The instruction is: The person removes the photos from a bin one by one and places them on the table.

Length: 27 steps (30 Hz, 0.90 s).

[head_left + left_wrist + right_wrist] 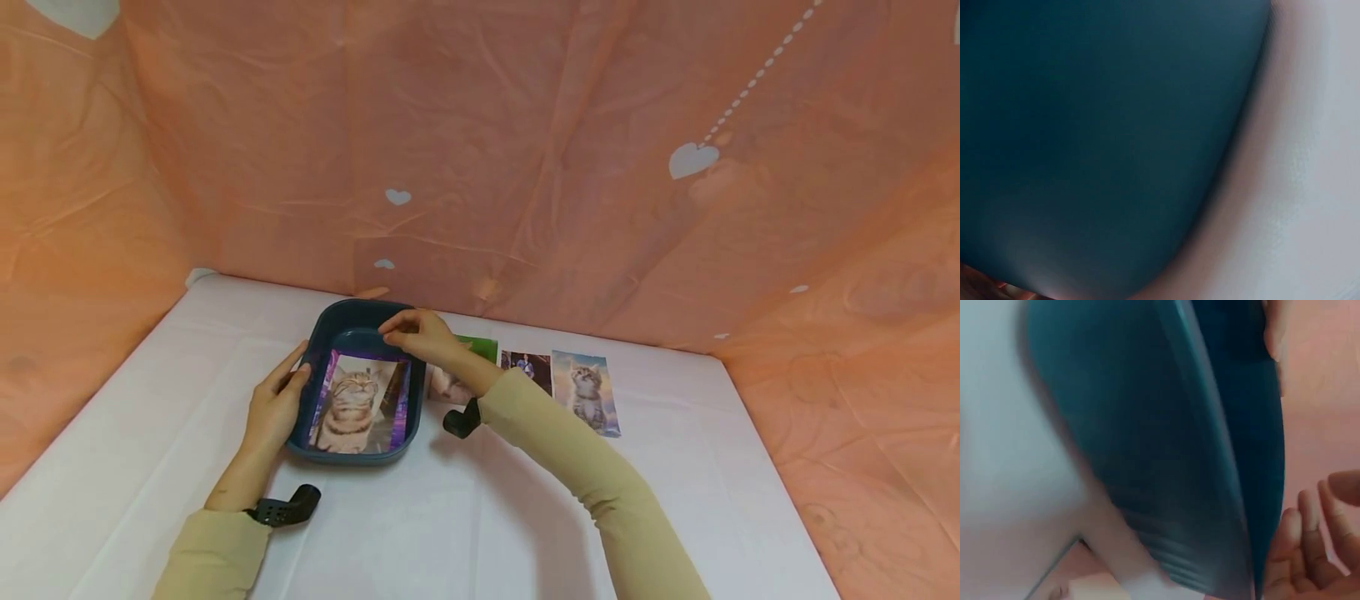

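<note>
A dark blue plastic tub [355,458] sits on the white table, holding a photo card of a cat with closed eyes [356,408] over purple-edged cards. My left hand [273,412] grips the tub's left rim; in the left wrist view the tub's wall [1097,144] fills most of the picture. Over the tub's right rim hovers my right hand [427,337], fingers loosely bent, with nothing visible in them. The right wrist view shows its fingers [1313,550] close beside the tub [1141,437].
To the tub's right lie a green-topped card [480,347], partly hidden by my right arm, a dark card with a small figure [528,367] and a kitten card [587,392]. Orange cloth [487,167] with white hearts hangs behind the table [420,533].
</note>
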### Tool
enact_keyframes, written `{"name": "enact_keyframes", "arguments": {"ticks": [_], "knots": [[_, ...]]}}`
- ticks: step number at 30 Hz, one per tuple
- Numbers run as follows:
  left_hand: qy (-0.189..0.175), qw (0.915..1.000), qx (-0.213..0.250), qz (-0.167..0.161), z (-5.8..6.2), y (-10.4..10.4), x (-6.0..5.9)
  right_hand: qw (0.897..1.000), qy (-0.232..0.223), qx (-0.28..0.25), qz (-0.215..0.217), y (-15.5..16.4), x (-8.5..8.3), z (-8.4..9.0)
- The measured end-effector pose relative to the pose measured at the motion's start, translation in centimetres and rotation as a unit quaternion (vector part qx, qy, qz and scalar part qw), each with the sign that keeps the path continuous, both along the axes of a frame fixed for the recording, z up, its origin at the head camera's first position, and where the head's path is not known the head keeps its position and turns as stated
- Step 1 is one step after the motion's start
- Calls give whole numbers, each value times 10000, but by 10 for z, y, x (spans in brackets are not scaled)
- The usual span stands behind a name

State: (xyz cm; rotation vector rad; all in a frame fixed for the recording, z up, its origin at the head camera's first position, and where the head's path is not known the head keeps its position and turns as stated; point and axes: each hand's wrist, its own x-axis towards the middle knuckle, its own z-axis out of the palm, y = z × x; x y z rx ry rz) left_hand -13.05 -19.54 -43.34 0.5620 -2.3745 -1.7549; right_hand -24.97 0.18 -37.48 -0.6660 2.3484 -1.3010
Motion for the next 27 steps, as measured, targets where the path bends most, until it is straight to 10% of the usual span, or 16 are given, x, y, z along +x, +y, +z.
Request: {"name": "enact_keyframes", "arguments": {"ticks": [17,27], "knots": [[-75,10000,18,5,-1,-2,1,9844,-1661,571,-134,-28,-2,-6],[-63,9999,96,0,1,0,-1,9861,-1437,699,-445,-32,5,-14]]}}
